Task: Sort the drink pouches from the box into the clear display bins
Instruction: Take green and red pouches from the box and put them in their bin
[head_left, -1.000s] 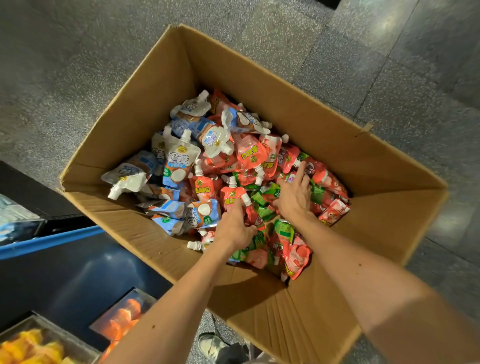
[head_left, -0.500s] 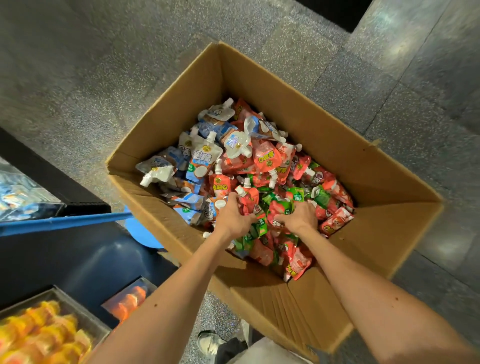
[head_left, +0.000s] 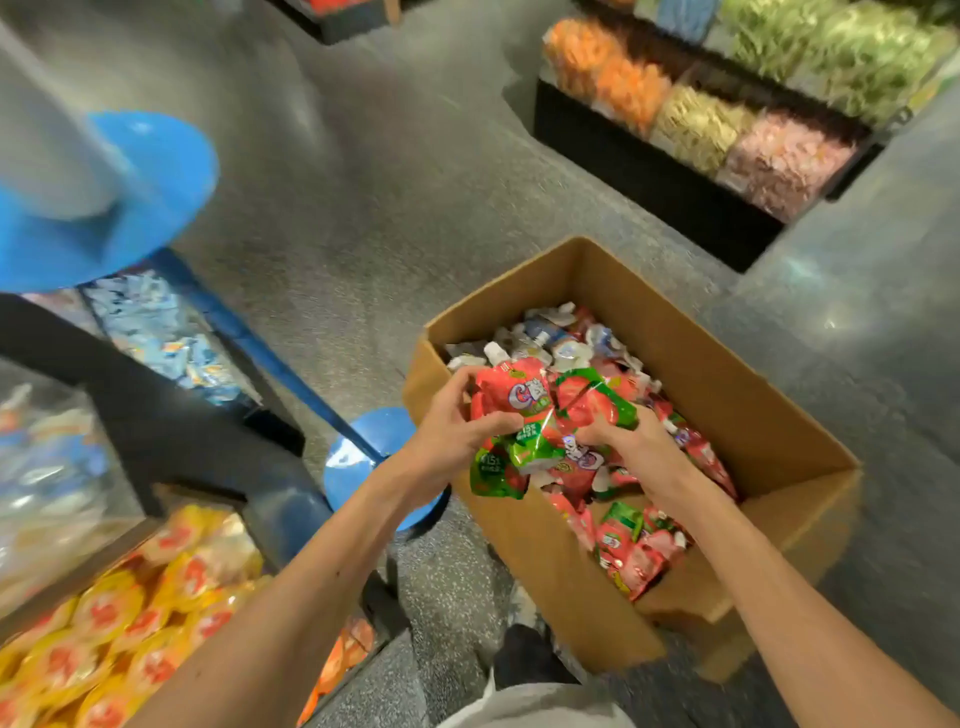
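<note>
Two hands, left (head_left: 447, 441) and right (head_left: 639, 452), gripping several pouches (head_left: 519, 395), one box (head_left: 727, 395)

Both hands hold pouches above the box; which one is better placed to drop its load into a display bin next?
Left, probably. The left hand grips red-and-green pouches at the side of the box nearest the clear bins; the right hand sits deeper over the box.
</note>
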